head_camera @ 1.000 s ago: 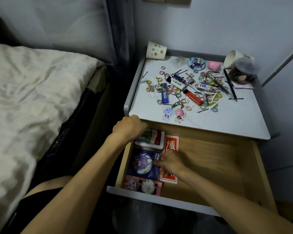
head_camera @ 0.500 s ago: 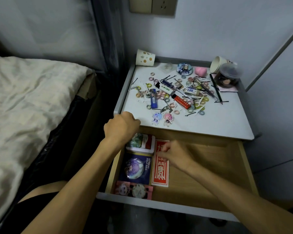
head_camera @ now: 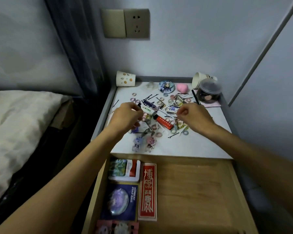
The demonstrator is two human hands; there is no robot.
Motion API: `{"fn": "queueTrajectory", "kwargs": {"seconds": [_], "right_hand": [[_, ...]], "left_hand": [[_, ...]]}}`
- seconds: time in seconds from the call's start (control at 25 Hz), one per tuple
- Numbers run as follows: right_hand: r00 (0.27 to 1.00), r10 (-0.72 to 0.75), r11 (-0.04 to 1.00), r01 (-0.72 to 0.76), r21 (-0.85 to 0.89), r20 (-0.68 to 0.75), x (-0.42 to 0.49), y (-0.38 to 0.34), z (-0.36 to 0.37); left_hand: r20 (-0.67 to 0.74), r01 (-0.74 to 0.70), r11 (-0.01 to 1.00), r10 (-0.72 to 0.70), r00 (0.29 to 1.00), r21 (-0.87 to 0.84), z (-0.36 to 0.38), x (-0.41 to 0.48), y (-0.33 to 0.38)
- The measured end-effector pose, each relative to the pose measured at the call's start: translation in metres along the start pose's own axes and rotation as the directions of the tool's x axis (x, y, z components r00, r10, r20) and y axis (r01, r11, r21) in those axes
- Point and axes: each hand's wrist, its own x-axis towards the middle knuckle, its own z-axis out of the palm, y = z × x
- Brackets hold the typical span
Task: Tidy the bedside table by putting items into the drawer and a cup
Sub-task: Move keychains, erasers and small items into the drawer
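The grey bedside table (head_camera: 201, 142) carries a heap of small hair ties, black hairpins, a white tube (head_camera: 149, 110), a red lighter (head_camera: 164, 123) and two acrylic keychains (head_camera: 143, 142). My left hand (head_camera: 127, 115) hovers over the heap's left side, its curled fingertips beside the white tube; whether it holds anything is hidden. Above the heap's right side, my right hand (head_camera: 193, 117) has curled fingers, thumb against forefinger, and nothing visible in it. A dotted paper cup (head_camera: 125, 79) stands at the back left corner. The wooden drawer (head_camera: 193, 191) is open below.
In the drawer's left part lie a card box (head_camera: 125, 169), a red paper strip (head_camera: 147, 191), a blue badge pack (head_camera: 120, 201) and a pink pack (head_camera: 115, 227). At the back are a round badge (head_camera: 166, 86), pink sponge (head_camera: 183, 87), tipped white cup (head_camera: 199, 80) and clear jar (head_camera: 210, 92). The bed (head_camera: 15, 124) is left.
Both hands have left the drawer and the table's front edge and moved up over the heap on the tabletop. The view has tilted up toward the wall.
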Motion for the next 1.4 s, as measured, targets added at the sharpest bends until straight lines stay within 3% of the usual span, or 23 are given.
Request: {"fn": "queueTrajectory", "kwargs": {"seconds": [0.2,0.32,0.44,0.56,0.72,0.92,1.12,1.28,1.32,1.4], "right_hand": [[0.999,-0.03,0.997,0.031,-0.073,0.016,0.038,0.023,0.001],[0.995,0.022,0.998,-0.027,-0.053,-0.098,0.044,0.036,-0.003],[0.964,0.064,0.968,-0.123,-0.219,-0.258,0.042,0.057,-0.015],[0.965,0.045,0.903,-0.15,-0.402,-0.259,0.04,0.078,-0.014],[0.978,0.1,0.899,-0.167,-0.404,-0.183,0.046,0.085,-0.01],[0.98,0.01,0.902,-0.094,-0.422,-0.198,0.046,0.075,-0.015],[0.982,-0.117,0.993,0.113,-0.035,-0.15,0.022,0.028,-0.013],[0.976,-0.207,0.967,0.194,0.164,0.064,0.002,-0.001,-0.005],[0.975,-0.211,0.964,0.195,0.181,0.07,0.006,0.001,-0.004],[0.985,-0.163,0.984,0.167,0.068,-0.063,0.027,0.016,-0.004]], "left_hand": [[-0.026,-0.07,0.882,0.093,0.995,0.467,0.023,0.049,0.009],[-0.007,-0.094,0.818,0.119,0.993,0.568,0.035,0.07,0.01],[0.014,-0.137,0.8,0.159,0.987,0.585,0.045,0.078,0.012],[0.065,-0.193,0.84,0.186,0.98,0.507,0.058,0.074,0.013],[0.101,-0.216,0.882,0.191,0.976,0.42,0.061,0.058,0.013],[0.117,-0.059,0.998,0.057,0.991,0.013,0.055,0.041,0.014],[0.188,0.114,0.95,-0.06,0.98,-0.29,0.068,0.039,0.036],[0.111,0.121,0.891,-0.079,0.991,-0.438,0.076,0.044,0.044],[0.064,0.115,0.882,-0.097,0.993,-0.456,0.075,0.046,0.042],[0.004,0.13,0.868,-0.146,0.989,-0.479,0.068,0.049,0.036]]}}
